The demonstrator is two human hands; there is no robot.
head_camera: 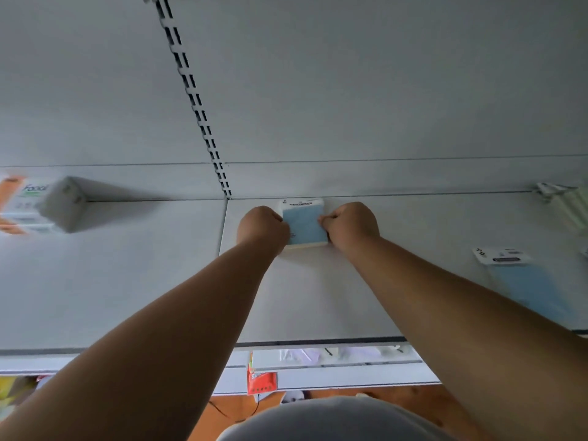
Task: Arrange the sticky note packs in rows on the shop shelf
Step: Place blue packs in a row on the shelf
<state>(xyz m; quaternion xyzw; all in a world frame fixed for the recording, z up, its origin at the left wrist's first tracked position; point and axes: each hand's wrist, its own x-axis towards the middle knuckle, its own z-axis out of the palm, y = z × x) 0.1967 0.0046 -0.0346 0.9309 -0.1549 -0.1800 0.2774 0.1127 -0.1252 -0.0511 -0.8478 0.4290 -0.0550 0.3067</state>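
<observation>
A blue sticky note pack [304, 226] with a white header card lies flat at the back of the white shop shelf [318, 297], close to the back wall. My left hand [262, 230] grips its left edge and my right hand [350, 226] grips its right edge, fingers curled in on both. Another blue sticky note pack [525, 284] lies on the shelf far to the right, away from both hands.
A slotted upright [194, 100] runs up the back wall above the shelf joint. Boxes [41, 206] stand at the far left of the neighbouring shelf. White packaged items [566, 205] sit at the back right. Lower shelves with goods and a red pack [261, 381] show below.
</observation>
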